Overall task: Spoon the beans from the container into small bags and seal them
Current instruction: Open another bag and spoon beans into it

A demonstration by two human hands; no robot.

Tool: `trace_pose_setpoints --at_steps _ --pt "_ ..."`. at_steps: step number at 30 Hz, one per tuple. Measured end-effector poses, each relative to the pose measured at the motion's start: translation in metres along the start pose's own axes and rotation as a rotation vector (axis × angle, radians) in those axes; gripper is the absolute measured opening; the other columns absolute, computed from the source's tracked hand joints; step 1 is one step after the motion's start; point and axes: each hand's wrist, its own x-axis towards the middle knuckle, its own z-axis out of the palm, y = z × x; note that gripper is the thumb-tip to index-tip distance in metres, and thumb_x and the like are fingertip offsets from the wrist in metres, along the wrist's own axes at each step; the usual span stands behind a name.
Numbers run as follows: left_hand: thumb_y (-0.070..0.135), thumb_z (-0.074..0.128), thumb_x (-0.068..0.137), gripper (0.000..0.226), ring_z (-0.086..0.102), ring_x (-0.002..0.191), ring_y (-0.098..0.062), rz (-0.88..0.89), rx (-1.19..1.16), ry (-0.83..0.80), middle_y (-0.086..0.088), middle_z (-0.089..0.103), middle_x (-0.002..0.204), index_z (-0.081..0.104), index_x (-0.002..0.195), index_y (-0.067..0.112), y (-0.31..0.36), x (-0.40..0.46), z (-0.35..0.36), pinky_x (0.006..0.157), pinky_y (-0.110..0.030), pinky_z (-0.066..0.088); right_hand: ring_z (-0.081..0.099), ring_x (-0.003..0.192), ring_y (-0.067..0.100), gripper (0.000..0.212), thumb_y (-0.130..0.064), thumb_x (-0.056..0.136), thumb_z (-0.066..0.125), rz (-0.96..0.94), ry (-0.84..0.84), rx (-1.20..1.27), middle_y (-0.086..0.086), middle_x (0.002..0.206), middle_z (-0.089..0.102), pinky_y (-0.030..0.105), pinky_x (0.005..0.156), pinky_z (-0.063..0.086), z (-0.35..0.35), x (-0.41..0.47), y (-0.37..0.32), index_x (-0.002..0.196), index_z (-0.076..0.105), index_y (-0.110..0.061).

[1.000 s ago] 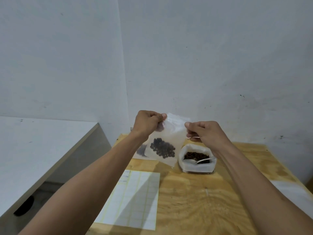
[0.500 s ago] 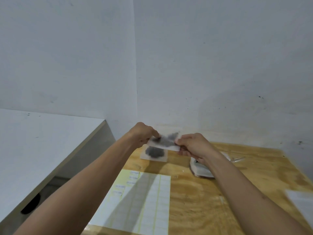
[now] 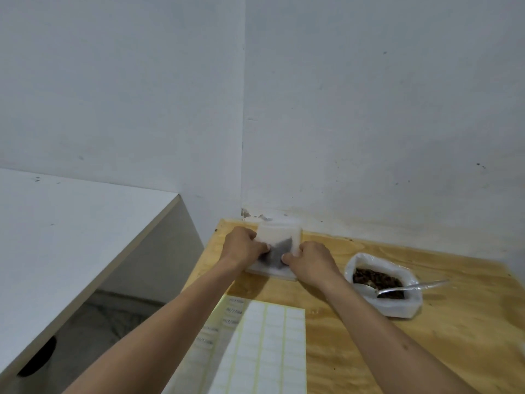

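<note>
Whereas a second ago it hung lifted, the filled bag (image 3: 279, 245) now lies on the stack, both hands' fingers (image 3: 262, 247) pinching it; sealing looks finished.

Two plain white walls (image 3: 369, 109) met in a corner (image 3: 243, 137) just above and behind the grip, their paint marked with small dark specks and scuffed where the corner reached the tabletop. A plywood table (image 3: 426, 336) with visible grain spread beneath the grip and away to its right, pushed up against the wall. Left of the grip stood a white counter (image 3: 71, 237), a gap between it and the table showing dark mottled floor (image 3: 113, 314) below.
</note>
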Motion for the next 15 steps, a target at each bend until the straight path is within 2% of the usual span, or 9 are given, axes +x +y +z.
trace_pose_setpoints --at_steps 3,8,9,10,11,12,13,15 --pt "0.016 0.078 0.08 0.036 0.032 0.061 -0.018 0.003 -0.005 -0.01 -0.006 0.036 0.065 0.046 0.064 0.015 -0.002 0.005 -0.002 0.059 -0.033 0.024 0.051 0.059 0.021 0.041 -0.044 0.088 0.065 0.02 0.002 0.032 0.0 0.065 0.051 0.03 0.052 0.034 -0.001 0.0 -0.005 0.062 0.049 -0.017" --pt "0.018 0.076 0.084 0.02 0.045 0.065 -0.02 0.009 0.014 -0.007 -0.008 0.048 0.068 0.06 0.073 0.014 0.0 0.004 -0.006 0.061 -0.034 0.034 0.047 0.056 0.017 0.039 -0.042 0.09 0.066 0.009 -0.046 0.093 -0.002 0.063 0.049 0.03 0.051 0.034 -0.012 -0.004 -0.007 0.065 0.049 -0.017" --pt "0.02 0.075 0.086 0.009 0.057 0.076 -0.022 0.025 0.029 -0.01 -0.009 0.061 0.08 0.068 0.087 0.013 0.002 0.0 -0.006 0.069 -0.034 0.042 0.048 0.058 0.017 0.037 -0.041 0.091 0.065 0.002 -0.054 0.106 -0.002 0.066 0.048 0.03 0.051 0.034 -0.016 -0.007 -0.007 0.067 0.049 -0.017" --pt "0.022 0.074 0.089 0.027 0.064 0.1 -0.025 0.023 0.039 -0.008 -0.011 0.069 0.106 0.071 0.113 0.011 0.002 -0.001 -0.005 0.085 -0.035 0.047 0.049 0.061 0.017 0.034 -0.04 0.092 0.064 -0.015 -0.052 0.11 -0.002 0.069 0.049 0.03 0.051 0.034 -0.021 -0.01 -0.009 0.07 0.051 -0.017" --pt "0.024 0.073 0.091 0.049 0.06 0.121 -0.028 0.029 0.068 0.008 -0.012 0.065 0.131 0.062 0.135 0.007 0.006 -0.005 -0.005 0.099 -0.035 0.045 0.052 0.066 0.018 0.03 -0.039 0.093 0.063 -0.041 -0.041 0.106 -0.001 0.074 0.052 0.031 0.053 0.037 -0.027 -0.014 -0.01 0.076 0.054 -0.016" --pt "0.026 0.072 0.092 0.058 0.054 0.132 -0.029 0.05 0.094 0.037 -0.012 0.058 0.144 0.054 0.144 0.005 0.01 -0.01 -0.004 0.106 -0.035 0.042 0.057 0.075 0.021 0.027 -0.039 0.094 0.063 -0.074 -0.022 0.1 0.002 0.082 0.058 0.031 0.057 0.042 -0.033 -0.018 -0.01 0.085 0.061 -0.014" --pt "0.026 0.07 0.093 0.059 0.052 0.135 -0.03 0.086 0.115 0.074 -0.013 0.056 0.148 0.053 0.145 0.005 0.016 -0.014 -0.004 0.108 -0.035 0.041 0.062 0.088 0.025 0.029 -0.039 0.095 0.063 -0.113 0.005 0.1 0.006 0.094 0.064 0.032 0.067 0.047 -0.041 -0.021 -0.01 0.099 0.066 -0.011" --pt "0.026 0.067 0.095 0.053 0.052 0.135 -0.03 0.151 0.115 0.114 -0.013 0.057 0.147 0.056 0.143 0.006 0.032 -0.024 -0.001 0.109 -0.035 0.04 0.062 0.115 0.024 0.047 -0.04 0.094 0.064 -0.159 0.062 0.12 0.006 0.124 0.067 0.029 0.087 0.046 -0.06 -0.028 -0.006 0.131 0.063 -0.011"
